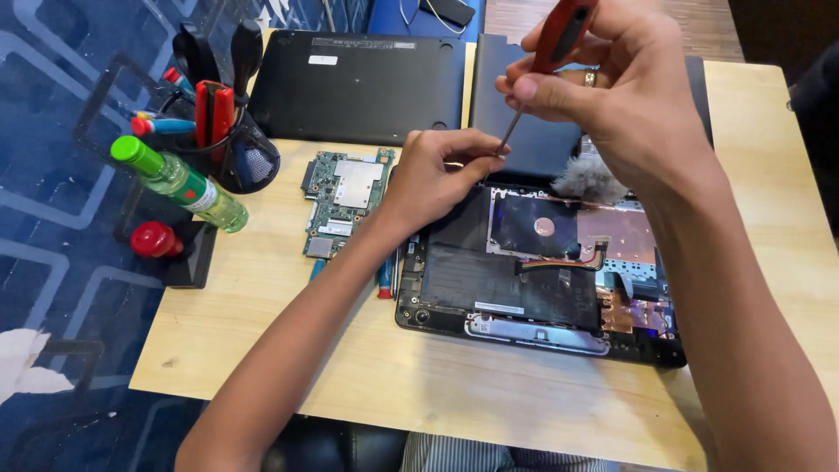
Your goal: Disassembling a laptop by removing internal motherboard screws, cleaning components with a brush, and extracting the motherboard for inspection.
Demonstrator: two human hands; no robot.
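Observation:
An opened black laptop [524, 288] lies on the wooden table [419, 385], its battery and inner parts showing. My right hand [612, 96] grips a red-handled screwdriver [559, 35] and points its thin shaft down at the laptop's upper left corner. My left hand [433, 175] rests there with its fingers pinched around the shaft's tip. A green circuit board [343, 203] lies just left of that hand.
A black mesh pot [232, 131] with tools stands at the table's left rim, beside a green-capped bottle [179, 183] and a red cap [154, 239]. A black laptop cover [358, 83] lies at the back. A small blue-and-red tool [384, 280] sits beside the laptop.

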